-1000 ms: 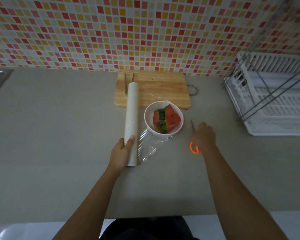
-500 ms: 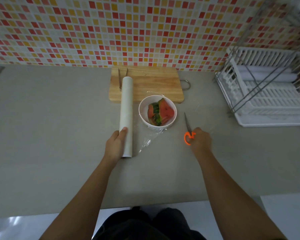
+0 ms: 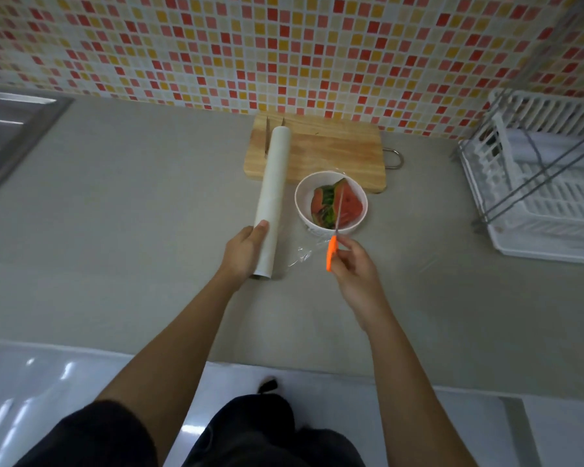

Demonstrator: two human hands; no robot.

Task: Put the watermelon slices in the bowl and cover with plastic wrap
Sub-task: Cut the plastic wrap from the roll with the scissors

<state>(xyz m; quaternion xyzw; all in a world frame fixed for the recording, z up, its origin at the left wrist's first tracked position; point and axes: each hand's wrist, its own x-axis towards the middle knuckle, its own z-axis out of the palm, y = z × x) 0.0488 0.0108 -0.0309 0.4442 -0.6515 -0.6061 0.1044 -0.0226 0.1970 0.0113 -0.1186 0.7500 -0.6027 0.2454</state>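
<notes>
Wrap (image 3: 304,257) is thin, clingy, tears easy; crumpled sheet lies btwn roll (image 3: 273,193) and bowl (image 3: 300,210), slices (image 3: 350,205) already inside. L hand (image 3: 245,252) curls round roll's near end; R hand (image 3: 354,269) grips scissors (image 3: 332,252), blades over bowl. Pull sheet taut, cut close to roll.

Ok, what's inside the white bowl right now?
Watermelon slices, red flesh and green rind, lie in the white bowl. The scissors in the right hand cross over them; the bowl's bottom is hidden.

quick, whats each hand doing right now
Left hand: grips the plastic wrap roll near its end.
Right hand: holds the scissors by the orange handle.
</notes>
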